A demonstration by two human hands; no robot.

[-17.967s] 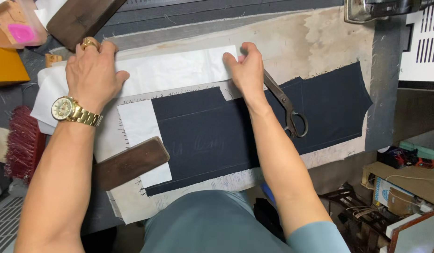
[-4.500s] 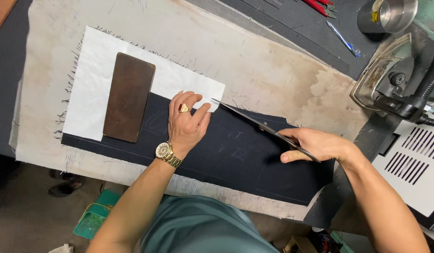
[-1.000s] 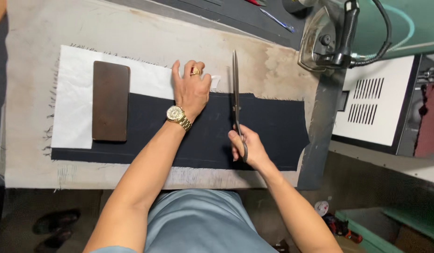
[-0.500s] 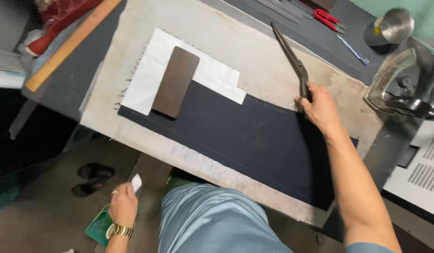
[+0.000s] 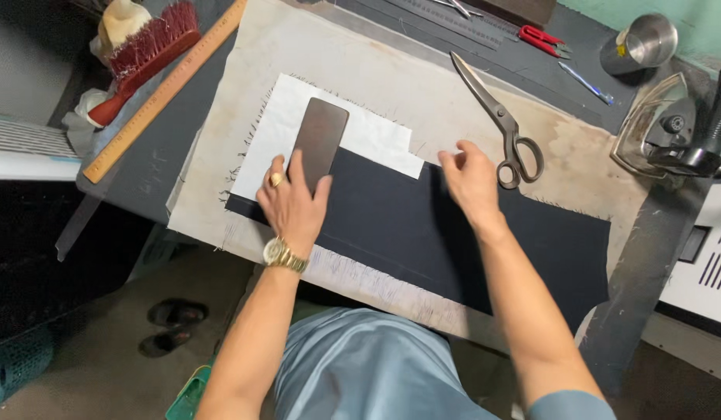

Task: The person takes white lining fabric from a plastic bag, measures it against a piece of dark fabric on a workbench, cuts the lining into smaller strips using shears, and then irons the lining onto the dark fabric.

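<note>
1. The left hand (image 5: 292, 204) lies flat with fingers spread, holding nothing – its fingertips rest on the near end of a dark brown block (image 5: 318, 142).
2. The block lies across a white cloth piece (image 5: 372, 134) and the edge of a dark navy fabric panel (image 5: 454, 233), both spread on the pale, stained worktop (image 5: 376, 70).
3. The right hand (image 5: 471, 181) is open, fingers loosely curved, pressing on the navy panel's far edge, just beside the white piece's corner.
4. Large scissors (image 5: 500, 120) lie closed on the worktop, their handles near the right hand – not touched.
5. Farther off: a wooden ruler (image 5: 164, 92) and a red-bristled brush (image 5: 146, 54) at the left, an iron (image 5: 664, 132) at the right.
</note>
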